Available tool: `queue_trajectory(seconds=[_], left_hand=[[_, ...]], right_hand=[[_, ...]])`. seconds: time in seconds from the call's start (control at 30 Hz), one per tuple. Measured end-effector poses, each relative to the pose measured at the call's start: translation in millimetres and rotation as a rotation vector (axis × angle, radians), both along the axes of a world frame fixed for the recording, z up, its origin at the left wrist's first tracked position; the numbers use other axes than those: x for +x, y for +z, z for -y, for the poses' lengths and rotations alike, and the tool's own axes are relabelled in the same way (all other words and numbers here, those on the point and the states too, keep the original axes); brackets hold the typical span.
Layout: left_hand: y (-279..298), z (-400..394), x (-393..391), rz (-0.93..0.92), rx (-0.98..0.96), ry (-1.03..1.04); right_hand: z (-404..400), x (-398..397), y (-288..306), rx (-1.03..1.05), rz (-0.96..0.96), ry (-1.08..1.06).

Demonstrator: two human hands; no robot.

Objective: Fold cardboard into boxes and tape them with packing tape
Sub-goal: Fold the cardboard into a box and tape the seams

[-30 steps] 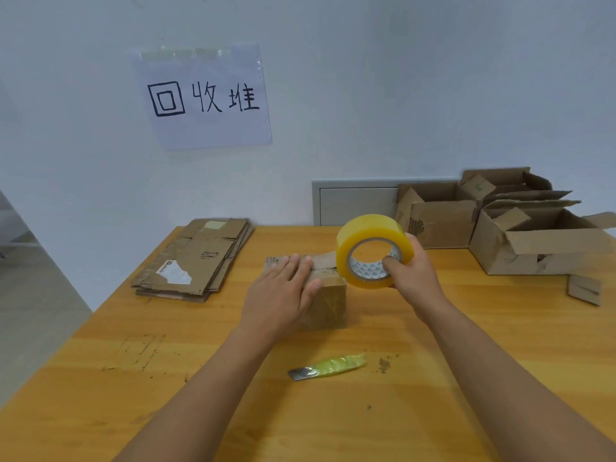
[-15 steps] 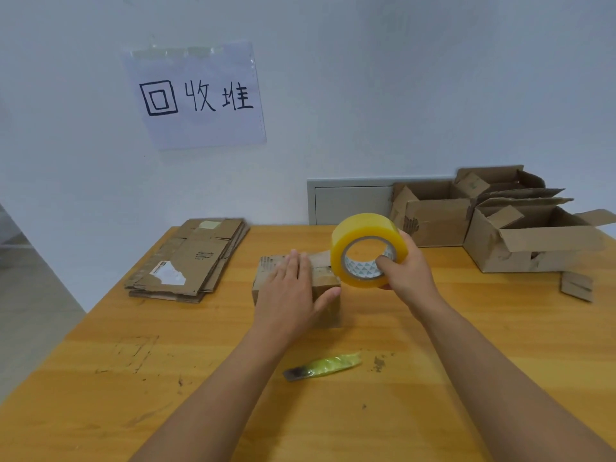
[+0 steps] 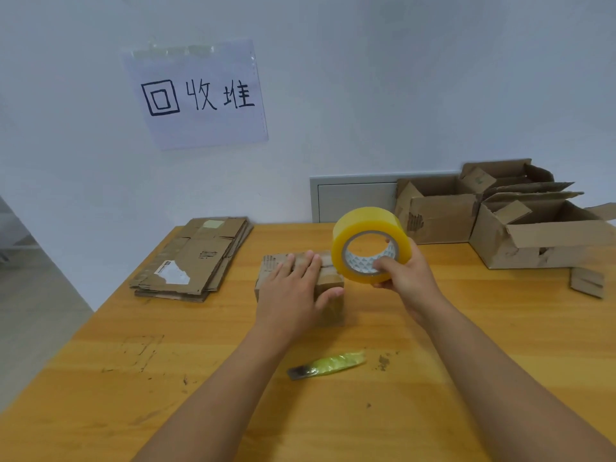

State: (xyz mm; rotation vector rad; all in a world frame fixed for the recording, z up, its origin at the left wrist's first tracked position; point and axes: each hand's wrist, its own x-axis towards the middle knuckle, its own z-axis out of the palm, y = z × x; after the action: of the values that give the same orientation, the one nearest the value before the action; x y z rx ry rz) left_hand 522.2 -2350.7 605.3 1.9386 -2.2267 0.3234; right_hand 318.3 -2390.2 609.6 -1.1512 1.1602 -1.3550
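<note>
Tape roll [image 3: 370, 243] raised slightly, right hand [image 3: 405, 278] gripping

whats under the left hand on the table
A small closed cardboard box, with the left hand lying flat on its top and the thumb against its right side. The hand covers most of the top, so the seam there cannot be seen.
</note>
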Motion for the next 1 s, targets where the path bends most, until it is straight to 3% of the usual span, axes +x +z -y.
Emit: queue_trajectory(seconds=[0.23,0.43,0.77,0.9,1.0], left_hand=[[-1,-1,0,-0.014,0.006,-0.010],[2,-3,-2,-0.017,0.015,-0.036],[4,6,0,0.001,0.040,-0.257],[7,9,0,-0.025,0.074,-0.230],[10,7,-2,-0.041,0.093,-0.226]], right_hand=[[3,-33,5,-0.031,-0.225,-0.043],[-2,-22,-20,0.090,-0.126,-0.045],[-5,-3,-40,0.138,-0.027,-0.026],[-5,-20,-30,0.111,-0.109,-0.031],[-8,-39,-20,0.041,-0.291,-0.026]])
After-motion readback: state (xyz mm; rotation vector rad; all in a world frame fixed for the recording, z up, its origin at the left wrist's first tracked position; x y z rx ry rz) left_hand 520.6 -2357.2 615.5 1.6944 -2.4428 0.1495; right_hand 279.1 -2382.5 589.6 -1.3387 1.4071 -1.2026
